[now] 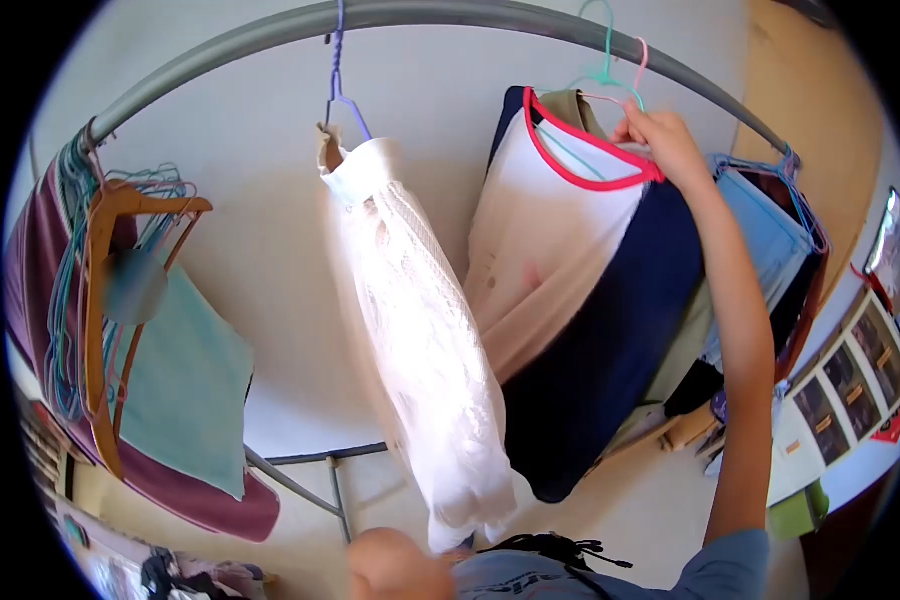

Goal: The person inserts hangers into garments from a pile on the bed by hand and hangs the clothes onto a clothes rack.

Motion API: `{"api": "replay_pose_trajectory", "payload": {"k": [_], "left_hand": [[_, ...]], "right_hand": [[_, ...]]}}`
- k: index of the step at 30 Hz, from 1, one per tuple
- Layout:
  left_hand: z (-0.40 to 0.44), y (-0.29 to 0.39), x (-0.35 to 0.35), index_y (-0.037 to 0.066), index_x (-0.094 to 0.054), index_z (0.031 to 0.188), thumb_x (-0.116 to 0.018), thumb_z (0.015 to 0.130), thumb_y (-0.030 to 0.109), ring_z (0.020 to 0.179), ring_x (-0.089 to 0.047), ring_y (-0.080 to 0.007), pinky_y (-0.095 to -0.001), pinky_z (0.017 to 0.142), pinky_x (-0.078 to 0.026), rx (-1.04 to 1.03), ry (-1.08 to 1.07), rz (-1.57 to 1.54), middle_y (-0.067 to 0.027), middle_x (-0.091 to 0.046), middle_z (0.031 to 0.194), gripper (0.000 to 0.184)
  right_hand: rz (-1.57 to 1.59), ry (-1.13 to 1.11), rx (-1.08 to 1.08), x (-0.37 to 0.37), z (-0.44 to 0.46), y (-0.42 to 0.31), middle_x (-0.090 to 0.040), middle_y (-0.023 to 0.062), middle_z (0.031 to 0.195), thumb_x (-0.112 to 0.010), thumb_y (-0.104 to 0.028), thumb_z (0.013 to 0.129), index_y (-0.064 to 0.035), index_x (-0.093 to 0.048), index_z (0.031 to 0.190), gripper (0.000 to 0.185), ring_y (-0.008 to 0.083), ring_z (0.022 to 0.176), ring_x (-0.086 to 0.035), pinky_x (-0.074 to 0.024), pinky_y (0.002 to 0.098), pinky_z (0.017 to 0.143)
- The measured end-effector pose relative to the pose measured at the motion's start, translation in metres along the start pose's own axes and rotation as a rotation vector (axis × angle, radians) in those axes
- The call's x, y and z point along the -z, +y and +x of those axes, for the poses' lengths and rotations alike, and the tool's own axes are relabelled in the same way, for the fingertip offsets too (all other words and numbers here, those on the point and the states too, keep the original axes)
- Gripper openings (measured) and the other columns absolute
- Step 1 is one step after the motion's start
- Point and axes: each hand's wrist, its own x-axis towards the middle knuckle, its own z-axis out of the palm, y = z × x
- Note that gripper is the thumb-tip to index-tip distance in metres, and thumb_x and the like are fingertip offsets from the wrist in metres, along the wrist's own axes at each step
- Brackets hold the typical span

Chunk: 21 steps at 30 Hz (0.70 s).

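Observation:
My right hand (660, 145) reaches up with its fingers closed on the pink clothes hanger (642, 62) at the neck of a raglan shirt (560, 245). The shirt has a white body, red neckline and dark navy sleeves, with a faint pinkish mark on its front. To its left, a white lacy skirt-like garment (420, 310) hangs from a purple hanger (338, 75). Low in the view, a blurred, rounded bit of my left hand or arm (398, 568) shows near that garment's hem; its fingers cannot be made out.
A curved grey metal rail (420, 14) spans the top. Bunched hangers, including a wooden one (100, 300), hang at left beside a pale green cloth (185, 380). Blue garments (765, 215) hang at right. A printed sheet (840, 390) lies farther right.

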Motion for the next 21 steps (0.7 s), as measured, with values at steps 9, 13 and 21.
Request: {"api": "replay_pose_trajectory", "payload": {"k": [9,13,21], "left_hand": [[-0.063,0.058,-0.056,0.004,-0.05,0.067,-0.06,0.066,0.018,0.049,-0.046,-0.0195,-0.032,0.044,-0.035,0.44,0.202,0.965,-0.0062,-0.048,0.055,0.017],[-0.12,0.134,-0.119,0.003,-0.049,0.073,-0.051,0.074,0.02,0.072,-0.052,-0.0228,-0.0321,0.059,-0.04,1.533,-0.21,1.828,-0.01,-0.052,0.074,0.016],[-0.172,0.235,-0.308,0.012,-0.051,0.092,-0.056,0.071,0.029,0.05,-0.05,-0.0271,-0.0351,0.049,-0.042,2.002,0.775,2.57,-0.0092,-0.05,0.054,0.028]], "right_hand": [[-0.055,-0.176,0.138,0.043,0.027,0.123,-0.056,0.0095,0.081,-0.043,-0.021,0.077,0.0003,-0.058,0.079,0.026,0.0162,0.075,-0.052,-0.0397,0.0272,0.07],[-0.151,-0.069,0.231,0.013,0.028,0.113,-0.056,0.0097,0.084,-0.043,-0.024,0.077,0.0001,-0.057,0.082,0.028,0.0173,0.078,-0.05,-0.0382,0.0286,0.073],[-0.223,0.177,0.297,-0.045,-0.067,0.019,-0.054,0.0103,0.09,-0.044,-0.031,0.077,-0.0004,-0.054,0.089,0.034,0.0194,0.085,-0.048,-0.0352,0.0316,0.078]]}}
